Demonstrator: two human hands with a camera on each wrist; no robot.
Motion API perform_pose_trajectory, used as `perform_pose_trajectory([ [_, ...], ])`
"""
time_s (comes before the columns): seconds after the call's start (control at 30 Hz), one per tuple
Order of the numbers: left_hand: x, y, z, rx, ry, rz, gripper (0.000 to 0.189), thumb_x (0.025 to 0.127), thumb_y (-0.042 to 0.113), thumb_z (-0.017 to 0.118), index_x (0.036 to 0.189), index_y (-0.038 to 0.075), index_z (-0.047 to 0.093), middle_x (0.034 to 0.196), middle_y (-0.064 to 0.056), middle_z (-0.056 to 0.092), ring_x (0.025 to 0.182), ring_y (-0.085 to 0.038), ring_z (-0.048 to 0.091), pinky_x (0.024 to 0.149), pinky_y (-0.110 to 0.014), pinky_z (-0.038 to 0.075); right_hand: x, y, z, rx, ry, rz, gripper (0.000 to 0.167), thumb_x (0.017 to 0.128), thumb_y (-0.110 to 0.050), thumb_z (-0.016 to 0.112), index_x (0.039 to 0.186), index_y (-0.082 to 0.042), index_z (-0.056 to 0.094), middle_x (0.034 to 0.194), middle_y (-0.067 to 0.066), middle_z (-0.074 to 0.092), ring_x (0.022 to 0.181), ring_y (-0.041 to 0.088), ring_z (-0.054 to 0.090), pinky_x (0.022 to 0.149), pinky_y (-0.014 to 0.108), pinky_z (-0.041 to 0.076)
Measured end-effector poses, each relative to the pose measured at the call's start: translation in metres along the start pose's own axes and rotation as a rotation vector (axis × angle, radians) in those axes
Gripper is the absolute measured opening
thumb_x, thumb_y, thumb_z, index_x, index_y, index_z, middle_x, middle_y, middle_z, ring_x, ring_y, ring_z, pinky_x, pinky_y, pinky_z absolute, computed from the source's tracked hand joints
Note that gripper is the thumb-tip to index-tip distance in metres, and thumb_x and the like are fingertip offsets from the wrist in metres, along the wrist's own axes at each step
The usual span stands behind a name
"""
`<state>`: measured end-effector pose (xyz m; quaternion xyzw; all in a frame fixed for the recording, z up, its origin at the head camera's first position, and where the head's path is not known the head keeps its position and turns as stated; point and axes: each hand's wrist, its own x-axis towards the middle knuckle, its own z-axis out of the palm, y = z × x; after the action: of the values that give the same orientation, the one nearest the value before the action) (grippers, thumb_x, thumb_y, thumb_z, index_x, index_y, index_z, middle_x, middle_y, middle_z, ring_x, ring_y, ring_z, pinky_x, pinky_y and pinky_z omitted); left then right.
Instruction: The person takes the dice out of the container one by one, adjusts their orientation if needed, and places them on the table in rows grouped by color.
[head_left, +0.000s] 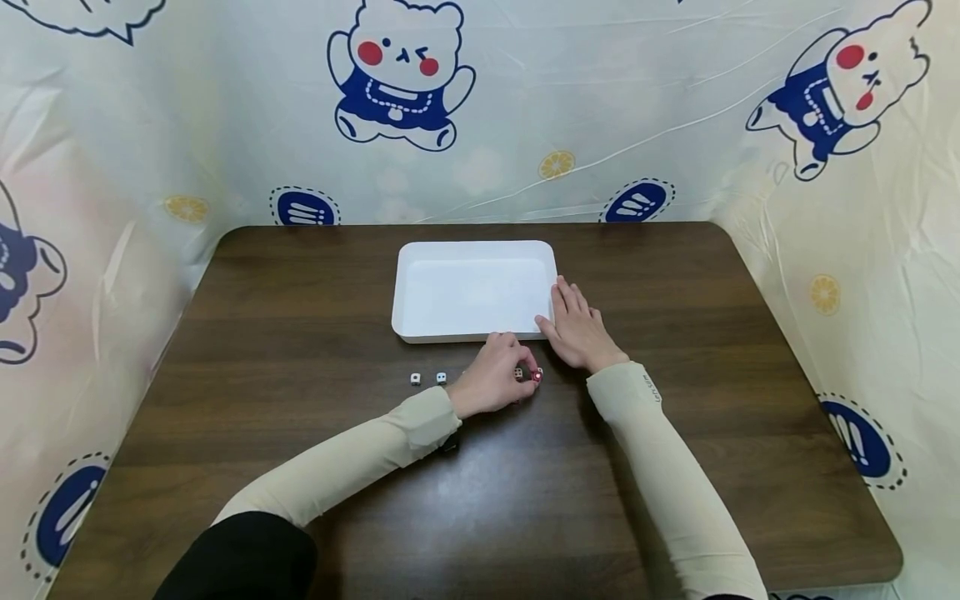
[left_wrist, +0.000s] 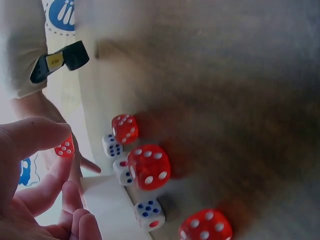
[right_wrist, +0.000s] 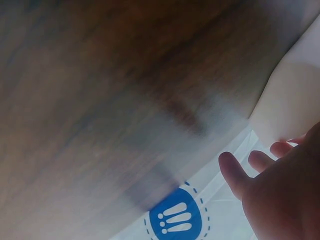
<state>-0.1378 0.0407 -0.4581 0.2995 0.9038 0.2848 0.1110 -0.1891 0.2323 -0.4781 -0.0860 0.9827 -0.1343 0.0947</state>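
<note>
My left hand pinches a red die between thumb and index finger, just in front of the white tray. In the left wrist view, red dice and white dice stand on the table in two rows below that hand. Two of the white dice show to the left of it in the head view; the hand covers others. My right hand lies against the tray's right edge with its fingers extended, and it holds nothing.
The brown wooden table has a patterned plastic sheet behind it and at both sides. A dark strap with a small device sits on the right sleeve in the left wrist view.
</note>
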Motion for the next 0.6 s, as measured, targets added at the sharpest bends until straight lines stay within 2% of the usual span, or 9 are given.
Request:
perform_pose_trajectory([
  [0.2, -0.004, 0.000, 0.007, 0.026, 0.006, 0.038, 0.013, 0.083, 0.024, 0.073, 0.092, 0.015, 0.071, 0.094, -0.003, 0.054, 0.086, -0.018, 0.039, 0.076, -0.028, 0.034, 0.000, 0.000, 0.000, 0.001, 0.003, -0.002, 0.075, 0.101, -0.053, 0.024, 0.155, -0.005, 0.003, 0.164, 0.008, -0.007, 0.151, 0.032, 0.000, 0.114, 0.062, 0.019],
  [0.6, -0.009, 0.001, 0.017, 0.090, 0.009, 0.065, 0.011, 0.082, 0.026, 0.073, 0.088, 0.018, 0.070, 0.092, -0.002, 0.054, 0.085, -0.017, 0.038, 0.079, -0.029, 0.035, 0.000, 0.000, -0.001, 0.015, 0.003, -0.004, 0.075, 0.102, -0.053, 0.024, 0.155, -0.005, 0.003, 0.164, 0.007, -0.008, 0.151, 0.032, -0.001, 0.114, 0.062, 0.018],
])
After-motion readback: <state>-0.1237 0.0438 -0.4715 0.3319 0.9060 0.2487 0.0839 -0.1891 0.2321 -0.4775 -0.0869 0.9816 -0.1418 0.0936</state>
